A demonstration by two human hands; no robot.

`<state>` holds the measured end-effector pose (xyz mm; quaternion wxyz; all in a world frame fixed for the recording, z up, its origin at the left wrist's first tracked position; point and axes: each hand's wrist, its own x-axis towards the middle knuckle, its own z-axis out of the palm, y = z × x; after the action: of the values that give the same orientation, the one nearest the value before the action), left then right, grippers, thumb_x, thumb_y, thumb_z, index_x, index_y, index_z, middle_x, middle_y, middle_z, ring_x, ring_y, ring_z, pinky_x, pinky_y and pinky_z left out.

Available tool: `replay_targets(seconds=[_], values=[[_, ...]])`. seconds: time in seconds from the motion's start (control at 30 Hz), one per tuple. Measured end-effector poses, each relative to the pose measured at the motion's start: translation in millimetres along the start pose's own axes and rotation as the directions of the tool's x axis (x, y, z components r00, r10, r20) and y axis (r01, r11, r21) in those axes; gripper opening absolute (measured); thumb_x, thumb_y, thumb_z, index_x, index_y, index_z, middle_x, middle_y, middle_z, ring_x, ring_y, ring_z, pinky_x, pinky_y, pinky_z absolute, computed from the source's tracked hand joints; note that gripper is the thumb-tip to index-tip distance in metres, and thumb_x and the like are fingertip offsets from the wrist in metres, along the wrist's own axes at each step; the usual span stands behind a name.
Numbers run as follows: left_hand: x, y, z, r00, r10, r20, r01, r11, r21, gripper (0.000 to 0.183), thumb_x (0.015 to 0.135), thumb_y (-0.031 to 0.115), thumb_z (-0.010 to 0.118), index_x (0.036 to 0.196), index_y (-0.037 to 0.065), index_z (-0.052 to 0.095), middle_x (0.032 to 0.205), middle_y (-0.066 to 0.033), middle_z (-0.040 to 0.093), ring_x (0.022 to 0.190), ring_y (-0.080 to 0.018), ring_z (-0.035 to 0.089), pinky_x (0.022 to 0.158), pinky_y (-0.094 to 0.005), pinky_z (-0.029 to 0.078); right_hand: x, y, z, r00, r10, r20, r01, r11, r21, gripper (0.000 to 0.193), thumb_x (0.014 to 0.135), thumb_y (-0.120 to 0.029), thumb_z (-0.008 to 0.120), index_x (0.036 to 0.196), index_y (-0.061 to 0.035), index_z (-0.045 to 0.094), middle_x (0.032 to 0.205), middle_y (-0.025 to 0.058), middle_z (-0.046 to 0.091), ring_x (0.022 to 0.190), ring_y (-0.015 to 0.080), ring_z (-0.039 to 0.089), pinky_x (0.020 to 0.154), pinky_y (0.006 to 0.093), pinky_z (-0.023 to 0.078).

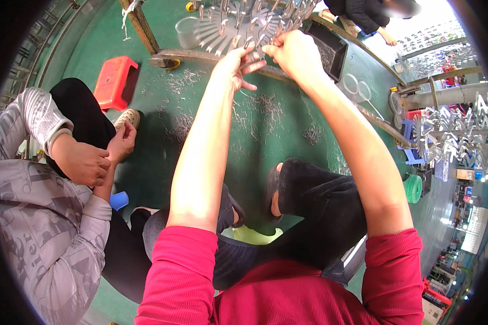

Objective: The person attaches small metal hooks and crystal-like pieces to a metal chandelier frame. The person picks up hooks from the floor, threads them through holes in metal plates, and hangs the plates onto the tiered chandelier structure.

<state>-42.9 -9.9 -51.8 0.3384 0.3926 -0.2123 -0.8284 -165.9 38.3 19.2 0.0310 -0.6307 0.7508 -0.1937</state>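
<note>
Both my arms reach up to a round rack of flat metal blades [214, 35] fanned out around a centre, with small shiny metal pieces hanging along it. My left hand [234, 69] is at the rack's near edge, its thumb raised against the metal and its other fingers spread apart. Just to its right, my right hand [297, 53] is closed, thumb and forefinger pinched together at the rack's edge. Whatever lies between those fingertips is too small to make out.
A wooden frame bar [200, 54] runs below the rack, with a black tray [331, 49] to the right. Small metal bits [263, 111] litter the green floor. At left sits a co-worker [49, 216], beside a red stool [114, 81]. Hanging metal parts [461, 135] are at right.
</note>
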Motion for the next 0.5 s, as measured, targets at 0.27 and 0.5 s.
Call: replay_targets(seconds=[0.27,0.5], values=[[3.5,-3.9,-5.6,0.996,-0.025,0.087,0.025,1.000,0.003,0.024,0.081,0.035,0.065,0.088,0.013,0.058,0.084,0.0012,0.062,0.100,-0.0262,0.061,0.091,-0.0768,0.010,-12.5,-3.7,-35.5,0.999,0.044,0.022,-0.045,0.999,0.019,0.022,0.076,-0.026,0.067,0.085,-0.0060,0.070,0.063,0.0076,0.066,0.063,0.0146,0.066,0.064,0.0291,0.050],[4.7,-6.9,-5.0,0.997,0.019,0.081,-0.015,0.999,-0.046,0.019,0.081,0.031,0.066,0.090,0.016,0.059,0.082,0.0032,0.063,0.100,-0.0243,0.060,0.092,-0.0758,0.011,-13.9,-13.4,-55.8,0.982,0.090,-0.168,-0.062,0.985,0.162,0.019,0.075,-0.028,0.068,0.087,-0.0130,0.070,0.078,0.0081,0.068,0.077,0.0245,0.066,0.073,0.0375,0.051]])
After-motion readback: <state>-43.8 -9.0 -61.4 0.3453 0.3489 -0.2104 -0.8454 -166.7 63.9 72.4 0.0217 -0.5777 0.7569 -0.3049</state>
